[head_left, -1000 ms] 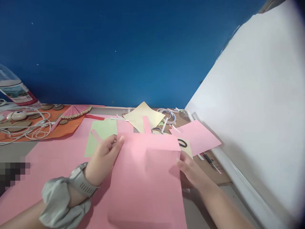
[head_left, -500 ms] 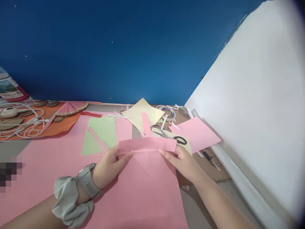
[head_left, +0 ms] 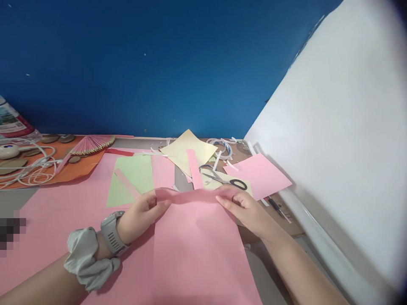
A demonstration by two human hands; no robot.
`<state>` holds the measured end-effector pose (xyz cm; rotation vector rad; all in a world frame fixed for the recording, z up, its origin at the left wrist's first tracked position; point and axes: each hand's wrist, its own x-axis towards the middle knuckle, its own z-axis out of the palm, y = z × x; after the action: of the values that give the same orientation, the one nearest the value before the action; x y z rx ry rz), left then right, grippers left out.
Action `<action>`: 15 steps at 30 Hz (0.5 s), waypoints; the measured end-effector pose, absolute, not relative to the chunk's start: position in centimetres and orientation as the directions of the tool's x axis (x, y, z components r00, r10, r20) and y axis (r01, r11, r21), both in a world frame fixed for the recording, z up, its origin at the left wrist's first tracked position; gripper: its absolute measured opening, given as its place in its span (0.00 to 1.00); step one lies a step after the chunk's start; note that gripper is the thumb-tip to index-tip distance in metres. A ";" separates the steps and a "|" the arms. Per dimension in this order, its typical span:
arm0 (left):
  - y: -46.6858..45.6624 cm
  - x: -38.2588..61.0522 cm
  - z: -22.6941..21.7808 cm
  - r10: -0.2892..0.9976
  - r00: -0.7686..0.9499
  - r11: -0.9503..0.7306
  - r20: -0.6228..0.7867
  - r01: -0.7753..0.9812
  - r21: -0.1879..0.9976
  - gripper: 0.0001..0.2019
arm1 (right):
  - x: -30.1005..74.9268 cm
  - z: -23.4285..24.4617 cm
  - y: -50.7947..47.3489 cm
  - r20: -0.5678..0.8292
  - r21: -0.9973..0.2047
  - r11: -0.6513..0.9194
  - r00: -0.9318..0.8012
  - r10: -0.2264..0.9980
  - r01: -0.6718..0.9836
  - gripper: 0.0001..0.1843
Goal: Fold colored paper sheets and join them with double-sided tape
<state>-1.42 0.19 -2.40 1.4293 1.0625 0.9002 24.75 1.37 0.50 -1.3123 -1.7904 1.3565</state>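
Note:
A pink paper sheet lies in front of me on a larger pink sheet. Its far edge is bent over into a narrow fold. My left hand, with a watch and a grey scrunchie on the wrist, pinches the left end of that fold. My right hand pinches the right end, fingers closed on the paper. Just beyond the fold lie a pink paper strip and black-handled scissors.
Past my hands lie a green sheet, a cream sheet and a small pink sheet. At the far left are an orange sheet, a folded pink paper fan, white cables and a bottle. A white board slopes along the right; the wall behind is blue.
The sheet was held up a second ago; it came down flat and its far edge was folded toward me. Both hands moved to the ends of the fold.

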 end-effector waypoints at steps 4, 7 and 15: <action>0.3 -1.4 -2.5 0.963 0.267 -0.072 0.035 0.132 0.989 0.10 | 25.0 0.2 1.5 -0.116 -0.919 0.029 -0.340 0.933 0.393 0.09; 0.2 -1.4 -2.2 0.964 0.266 -0.046 0.022 0.084 0.995 0.05 | 25.2 -0.1 1.4 -0.110 -0.928 0.026 -0.340 0.934 0.371 0.06; -0.2 -1.9 -2.0 0.928 0.368 0.058 -0.056 0.007 0.998 0.16 | 25.6 -0.1 1.3 -0.179 -0.979 -0.122 -0.408 0.895 0.161 0.11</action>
<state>-1.86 -0.17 -2.02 1.3188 0.9524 0.8896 25.56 1.31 -0.13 -1.1890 -1.5546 1.5856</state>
